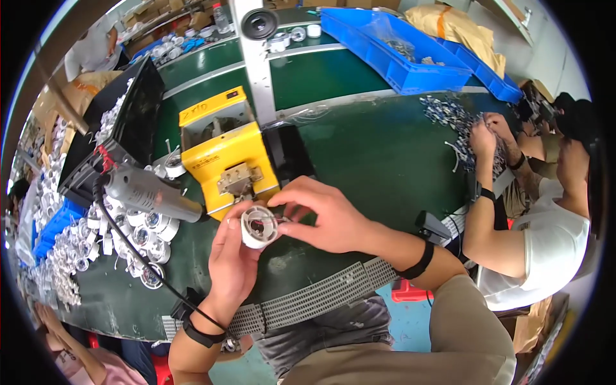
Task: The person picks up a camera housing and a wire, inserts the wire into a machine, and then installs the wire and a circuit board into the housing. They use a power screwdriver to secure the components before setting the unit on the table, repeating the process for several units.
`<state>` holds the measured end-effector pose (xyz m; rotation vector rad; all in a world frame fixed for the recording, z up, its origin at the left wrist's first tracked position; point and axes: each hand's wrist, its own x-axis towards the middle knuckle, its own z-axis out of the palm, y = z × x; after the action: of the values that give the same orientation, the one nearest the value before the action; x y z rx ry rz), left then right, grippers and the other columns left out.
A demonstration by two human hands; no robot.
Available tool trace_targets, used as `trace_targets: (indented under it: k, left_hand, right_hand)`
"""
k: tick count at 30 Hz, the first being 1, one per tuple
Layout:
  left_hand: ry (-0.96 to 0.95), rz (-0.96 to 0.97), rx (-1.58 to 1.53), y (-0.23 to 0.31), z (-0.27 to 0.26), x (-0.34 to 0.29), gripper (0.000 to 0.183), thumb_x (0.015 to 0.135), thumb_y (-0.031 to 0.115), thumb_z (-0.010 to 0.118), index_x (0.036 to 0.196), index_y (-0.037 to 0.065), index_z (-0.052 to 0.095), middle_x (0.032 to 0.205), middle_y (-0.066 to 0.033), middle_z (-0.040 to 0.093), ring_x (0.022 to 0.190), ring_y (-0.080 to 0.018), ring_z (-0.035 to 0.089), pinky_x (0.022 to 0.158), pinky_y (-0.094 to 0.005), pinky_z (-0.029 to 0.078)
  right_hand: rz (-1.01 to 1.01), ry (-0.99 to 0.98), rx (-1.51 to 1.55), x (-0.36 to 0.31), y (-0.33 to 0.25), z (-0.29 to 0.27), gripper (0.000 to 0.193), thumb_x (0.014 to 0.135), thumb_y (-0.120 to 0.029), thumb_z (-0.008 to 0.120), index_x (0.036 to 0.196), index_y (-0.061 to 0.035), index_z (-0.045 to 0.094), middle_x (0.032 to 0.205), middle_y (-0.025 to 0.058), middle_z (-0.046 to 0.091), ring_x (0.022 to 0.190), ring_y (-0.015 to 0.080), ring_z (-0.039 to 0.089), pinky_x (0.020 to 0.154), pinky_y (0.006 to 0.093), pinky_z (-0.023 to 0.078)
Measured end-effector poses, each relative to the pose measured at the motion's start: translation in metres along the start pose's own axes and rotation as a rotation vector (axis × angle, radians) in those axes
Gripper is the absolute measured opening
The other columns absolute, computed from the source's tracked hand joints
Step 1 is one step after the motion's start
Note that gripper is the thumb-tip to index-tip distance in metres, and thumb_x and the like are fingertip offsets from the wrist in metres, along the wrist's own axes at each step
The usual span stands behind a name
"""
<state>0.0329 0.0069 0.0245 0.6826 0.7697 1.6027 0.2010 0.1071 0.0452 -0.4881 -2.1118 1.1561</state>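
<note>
Tan sleeve cloth [471, 321] lies nearest; beyond it, your left hand [232, 269] clamps the white cup [252, 239] above the bench's [378, 167] near edge. Your right hand [337, 221] has fingertips at its rim; whether they pinch anything, I cannot tell. It looks light, stiff, probably slick: hold its outer wall. Far left, a black bin [146, 96] holds white pieces [110, 119]; along the far edge, a blue tray [398, 72] holds small parts [401, 46].
</note>
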Motion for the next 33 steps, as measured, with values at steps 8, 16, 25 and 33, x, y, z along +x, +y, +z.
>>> trace_targets:
  k: [8,16,25,33]
  left_hand:
    - [0.013,0.046,-0.057,0.003,0.0,-0.001,0.039,0.1,0.032,0.039,0.127,0.004,0.043,0.129,-0.0181,0.048,0.114,-0.0299,0.055,0.094,-0.0453,0.049]
    - [-0.139,0.073,-0.032,0.002,-0.007,-0.004,0.036,0.098,0.015,0.042,0.131,-0.001,0.046,0.133,-0.0132,0.047,0.123,-0.0258,0.047,0.103,-0.0383,0.036]
    - [-0.251,-0.036,-0.137,0.004,-0.003,0.001,0.041,0.097,0.014,0.043,0.135,-0.001,0.041,0.136,-0.0117,0.043,0.119,-0.0188,0.046,0.103,-0.0346,0.033]
    - [-0.264,-0.022,-0.043,-0.001,-0.001,-0.001,0.05,0.095,0.021,0.044,0.14,0.002,0.032,0.142,-0.018,0.035,0.129,-0.0274,0.038,0.108,-0.0407,0.03]
  right_hand:
    - [-0.135,0.005,0.007,0.003,0.003,-0.001,0.027,0.08,0.001,0.066,0.106,0.0008,0.061,0.095,0.0109,0.063,0.082,0.0188,0.064,0.07,0.0276,0.054]
    - [0.265,-0.02,0.492,0.0,-0.002,-0.002,0.013,0.083,0.006,0.063,0.095,0.0024,0.062,0.08,0.0091,0.064,0.059,0.0142,0.064,0.053,0.0249,0.054]
    - [0.333,0.044,0.457,-0.01,-0.007,0.019,0.015,0.08,-0.002,0.071,0.094,0.0014,0.067,0.079,0.0054,0.065,0.07,0.0092,0.064,0.055,0.0204,0.051]
    - [-0.139,0.151,0.046,-0.011,0.007,0.027,0.025,0.069,0.005,0.078,0.089,0.0004,0.066,0.083,0.0093,0.064,0.072,0.0144,0.061,0.062,0.0265,0.048]
